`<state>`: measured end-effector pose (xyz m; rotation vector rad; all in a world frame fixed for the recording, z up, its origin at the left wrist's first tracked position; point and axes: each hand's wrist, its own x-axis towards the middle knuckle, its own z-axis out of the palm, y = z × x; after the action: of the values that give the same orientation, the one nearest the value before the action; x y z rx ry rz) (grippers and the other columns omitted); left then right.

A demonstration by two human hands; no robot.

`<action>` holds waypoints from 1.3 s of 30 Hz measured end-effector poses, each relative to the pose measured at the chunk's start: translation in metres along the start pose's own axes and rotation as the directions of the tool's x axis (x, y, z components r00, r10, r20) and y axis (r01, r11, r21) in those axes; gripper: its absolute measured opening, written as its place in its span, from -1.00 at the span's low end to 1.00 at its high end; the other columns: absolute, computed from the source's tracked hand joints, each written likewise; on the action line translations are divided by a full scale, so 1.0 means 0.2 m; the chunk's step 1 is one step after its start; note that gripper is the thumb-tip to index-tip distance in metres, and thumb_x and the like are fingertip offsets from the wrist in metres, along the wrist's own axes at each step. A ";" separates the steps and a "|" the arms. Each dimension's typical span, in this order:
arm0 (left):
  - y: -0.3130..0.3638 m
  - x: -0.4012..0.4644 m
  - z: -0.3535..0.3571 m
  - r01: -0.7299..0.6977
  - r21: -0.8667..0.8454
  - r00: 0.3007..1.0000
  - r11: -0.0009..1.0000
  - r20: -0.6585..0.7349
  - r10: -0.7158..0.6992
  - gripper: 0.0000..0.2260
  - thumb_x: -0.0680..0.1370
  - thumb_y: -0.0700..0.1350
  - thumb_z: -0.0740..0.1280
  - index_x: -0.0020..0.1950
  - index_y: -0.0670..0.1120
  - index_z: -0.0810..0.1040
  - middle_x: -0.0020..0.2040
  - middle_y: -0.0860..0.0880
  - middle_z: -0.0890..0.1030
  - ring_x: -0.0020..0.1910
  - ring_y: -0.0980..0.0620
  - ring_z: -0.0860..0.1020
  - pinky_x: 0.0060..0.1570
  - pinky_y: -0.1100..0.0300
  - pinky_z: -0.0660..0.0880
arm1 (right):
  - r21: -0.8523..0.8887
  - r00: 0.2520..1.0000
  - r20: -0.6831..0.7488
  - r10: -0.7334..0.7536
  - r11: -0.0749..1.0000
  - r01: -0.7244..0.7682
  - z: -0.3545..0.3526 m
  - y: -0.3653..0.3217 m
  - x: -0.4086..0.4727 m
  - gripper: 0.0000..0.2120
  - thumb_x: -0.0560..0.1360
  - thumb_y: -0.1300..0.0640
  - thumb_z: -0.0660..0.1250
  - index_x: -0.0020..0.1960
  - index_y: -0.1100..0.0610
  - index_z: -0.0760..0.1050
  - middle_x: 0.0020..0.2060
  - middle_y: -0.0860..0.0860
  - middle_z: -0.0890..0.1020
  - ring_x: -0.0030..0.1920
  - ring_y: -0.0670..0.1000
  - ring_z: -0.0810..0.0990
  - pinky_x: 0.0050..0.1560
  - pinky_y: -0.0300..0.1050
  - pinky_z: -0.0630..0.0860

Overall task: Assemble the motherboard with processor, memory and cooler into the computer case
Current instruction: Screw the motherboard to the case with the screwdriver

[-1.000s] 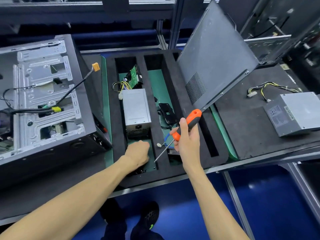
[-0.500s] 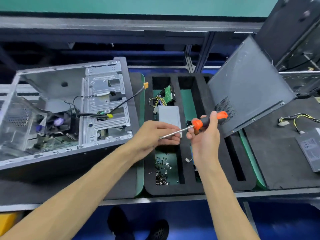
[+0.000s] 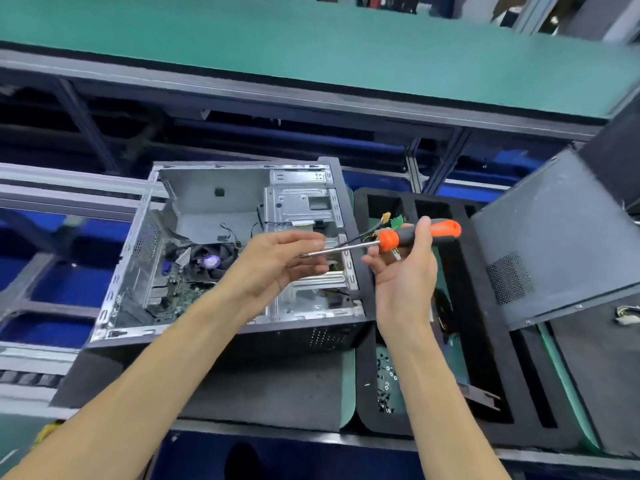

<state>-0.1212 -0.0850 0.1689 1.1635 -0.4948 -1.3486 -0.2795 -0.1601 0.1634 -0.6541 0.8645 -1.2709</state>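
Observation:
The open computer case point(image 3: 353, 244) lies on its side at centre left. Inside it, a motherboard point(image 3: 180, 299) with a round cooler fan point(image 3: 207, 261) sits in the left half. My right hand point(image 3: 405, 271) grips a screwdriver point(image 3: 415, 233) by its orange and black handle, the metal shaft pointing left. My left hand point(image 3: 277, 261) is raised over the case, and its fingertips pinch the tip of the shaft. Whether a screw sits at the tip is hidden by the fingers.
A black foam tray point(image 3: 491, 341) with slots stands right of the case; loose screws point(image 3: 386, 382) lie in its near compartment. The case side panel point(image 3: 561, 237) leans against the tray at right. A green shelf point(image 3: 311, 46) runs overhead at the back.
My left hand left the screw compartment and rose to the screwdriver tip. Both hands moved left over the open case, and my view turned left and up.

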 end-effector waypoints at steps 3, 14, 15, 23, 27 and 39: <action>0.07 -0.02 -0.19 -0.012 -0.037 0.998 0.999 -0.060 0.010 -0.78 0.48 -0.27 0.44 0.10 -0.32 0.64 -0.08 -0.24 0.68 -0.13 -0.10 0.68 -0.15 0.20 0.62 | -0.038 1.000 0.001 -0.018 0.999 0.018 0.15 0.09 -0.03 -0.70 0.66 -0.09 0.23 -0.06 0.14 0.43 -0.39 0.01 0.55 -0.43 0.00 0.57 -0.39 -0.15 0.58; 0.16 -0.08 -0.61 -0.071 -0.069 0.994 0.995 -0.091 0.065 -0.84 0.43 -0.23 0.47 -0.02 -0.23 0.72 -0.03 -0.25 0.69 -0.09 -0.11 0.69 -0.13 0.22 0.62 | -0.093 0.999 -0.031 -0.036 0.995 0.033 0.45 0.32 -0.09 -0.68 0.66 -0.11 0.24 0.05 0.18 0.41 -0.41 -0.01 0.55 -0.38 -0.01 0.60 -0.33 -0.11 0.63; 0.16 -0.08 -0.62 -0.073 -0.059 0.994 0.996 -0.090 0.067 -0.81 0.40 -0.21 0.49 -0.02 -0.23 0.72 -0.02 -0.25 0.70 -0.08 -0.11 0.70 -0.12 0.22 0.62 | -0.100 0.999 -0.028 -0.037 0.994 0.034 0.46 0.33 -0.09 -0.67 0.65 -0.11 0.24 0.07 0.18 0.40 -0.41 -0.01 0.56 -0.39 -0.01 0.60 -0.33 -0.11 0.64; 0.16 -0.08 -0.69 -0.132 0.129 0.979 0.983 -0.137 0.149 -0.88 0.45 -0.16 0.50 -0.03 -0.07 0.74 -0.04 -0.17 0.72 -0.03 -0.15 0.71 0.13 -0.12 0.59 | -0.118 0.999 0.013 -0.047 0.992 0.048 0.50 0.38 -0.06 -0.60 0.65 -0.13 0.24 0.27 0.18 0.39 -0.38 -0.01 0.55 -0.37 0.02 0.60 -0.27 -0.06 0.65; 0.17 -0.06 -0.66 -0.143 0.149 0.971 0.978 -0.171 0.168 -0.85 0.42 -0.16 0.51 -0.02 -0.10 0.73 -0.05 -0.20 0.72 -0.05 -0.15 0.71 0.15 -0.16 0.57 | -0.105 0.999 0.010 -0.032 0.994 0.033 0.49 0.38 -0.04 -0.52 0.65 -0.13 0.24 0.38 0.22 0.37 -0.25 0.09 0.52 -0.37 0.02 0.61 -0.26 -0.07 0.66; 0.12 0.04 -0.56 -0.114 0.080 0.971 0.990 -0.202 0.128 -0.90 0.48 -0.17 0.50 -0.09 -0.20 0.73 -0.09 -0.23 0.70 -0.12 -0.12 0.70 -0.07 0.13 0.64 | -0.054 1.000 0.026 0.006 0.999 -0.004 0.41 0.34 0.05 -0.49 0.66 -0.11 0.24 0.41 0.27 0.35 -0.34 0.07 0.50 -0.34 0.04 0.63 -0.23 -0.03 0.67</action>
<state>-0.0135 -0.0576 0.1420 1.2930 -0.4557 -1.0993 -0.1730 -0.1606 0.1503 -0.7096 0.8809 -1.2353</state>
